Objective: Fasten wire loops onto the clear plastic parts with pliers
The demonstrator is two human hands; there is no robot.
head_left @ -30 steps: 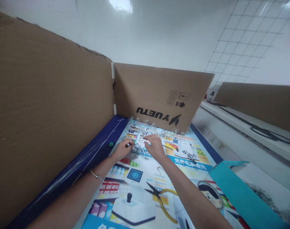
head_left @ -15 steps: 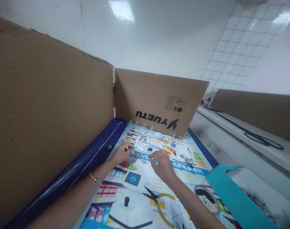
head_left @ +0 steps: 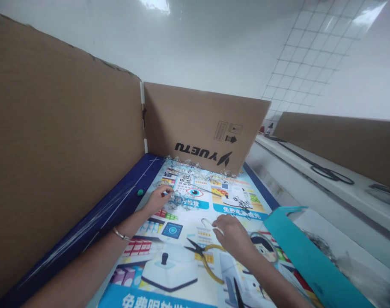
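My left hand (head_left: 159, 199), a bangle on its wrist, is closed in a pinch at the left edge of a cluster of clear, glittering beaded pieces (head_left: 182, 201). What lies between its fingertips is too small to make out. Further right and nearer, my right hand (head_left: 233, 236) pinches a thin curved wire hook (head_left: 206, 222) that sticks out to the left. Just below this hand lie open pliers (head_left: 203, 256) with yellow handles. Dark small rings or links (head_left: 242, 202) lie beyond the right hand.
Cardboard panels stand to the left (head_left: 66, 128) and at the back (head_left: 195, 124). More clear pieces (head_left: 197, 167) line the back panel. A teal-edged box (head_left: 307, 252) holding metal bits is at right. Another dark tool (head_left: 238, 293) lies at the front. A green round object (head_left: 140, 192) sits left.
My right hand has moved away from the clear pieces, toward me and to the right, with the wire hook now showing. My left hand stays by the pieces. The view has shifted slightly.
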